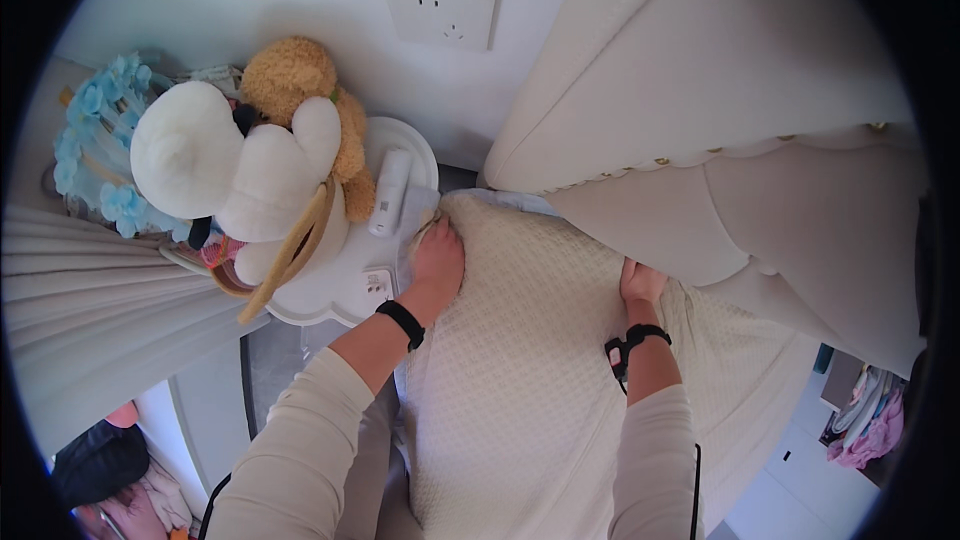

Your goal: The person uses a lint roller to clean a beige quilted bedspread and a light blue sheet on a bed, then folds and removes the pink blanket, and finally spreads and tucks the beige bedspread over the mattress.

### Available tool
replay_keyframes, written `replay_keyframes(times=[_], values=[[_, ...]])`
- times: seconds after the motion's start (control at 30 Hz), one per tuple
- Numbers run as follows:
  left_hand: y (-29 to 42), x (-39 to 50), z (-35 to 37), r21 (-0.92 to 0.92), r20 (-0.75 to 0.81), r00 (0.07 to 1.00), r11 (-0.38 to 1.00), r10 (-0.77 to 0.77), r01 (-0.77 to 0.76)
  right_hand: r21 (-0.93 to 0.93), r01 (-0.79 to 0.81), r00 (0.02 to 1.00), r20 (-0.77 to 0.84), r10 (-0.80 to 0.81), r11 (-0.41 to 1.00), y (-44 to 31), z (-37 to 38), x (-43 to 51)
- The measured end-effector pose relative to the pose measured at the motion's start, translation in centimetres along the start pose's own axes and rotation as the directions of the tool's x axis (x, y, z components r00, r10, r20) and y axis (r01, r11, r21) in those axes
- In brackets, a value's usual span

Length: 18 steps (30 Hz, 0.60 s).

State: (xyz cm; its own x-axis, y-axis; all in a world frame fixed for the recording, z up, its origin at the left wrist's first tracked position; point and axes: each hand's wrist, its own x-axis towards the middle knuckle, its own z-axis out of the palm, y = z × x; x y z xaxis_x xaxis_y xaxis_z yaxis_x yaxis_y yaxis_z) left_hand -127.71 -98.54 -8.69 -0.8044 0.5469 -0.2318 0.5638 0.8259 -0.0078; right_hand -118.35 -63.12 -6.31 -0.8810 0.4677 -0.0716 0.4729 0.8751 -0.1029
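A cream textured bed cover (525, 330) lies over the mattress before me, up to the padded headboard (720, 52). My left hand (439, 255) is at the cover's left top corner, beside the white bedside table; its fingertips are bent over the bunched edge, and whether they grip it is hard to see. My right hand (643, 281) presses at the cover's upper edge by the headboard's base, its fingers partly hidden at the gap. Creases run in the cover just right of that hand. Both wrists wear black bands.
The white bedside table (337, 304) holds a white plush toy (262, 165), a brown plush toy (292, 82), a white cylindrical device (390, 191) and a charger (377, 283). Blue artificial flowers (112, 112) stand behind. A curtain (90, 300) hangs left; a wall socket (441, 13) is above.
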Motion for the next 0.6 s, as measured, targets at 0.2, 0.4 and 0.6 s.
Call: replay_keyframes(times=[0.2,0.4,0.6], values=[[0.5,4.9,0.4,-0.876,0.459,0.883,-0.22,-0.1,0.43,-0.055,0.015,1.0,-0.008,-0.015,0.998,0.3,0.7,0.0],[1.5,5.5,4.5,-0.646,0.748,0.629,-0.443,-0.21,0.621,-0.035,-0.007,0.999,-0.032,0.006,0.999,0.1,0.9,0.0],[3.6,2.9,1.0,-0.975,0.053,0.845,0.157,-0.532,0.16,0.055,-0.04,0.999,-0.032,0.041,0.998,-0.5,0.4,-0.5]])
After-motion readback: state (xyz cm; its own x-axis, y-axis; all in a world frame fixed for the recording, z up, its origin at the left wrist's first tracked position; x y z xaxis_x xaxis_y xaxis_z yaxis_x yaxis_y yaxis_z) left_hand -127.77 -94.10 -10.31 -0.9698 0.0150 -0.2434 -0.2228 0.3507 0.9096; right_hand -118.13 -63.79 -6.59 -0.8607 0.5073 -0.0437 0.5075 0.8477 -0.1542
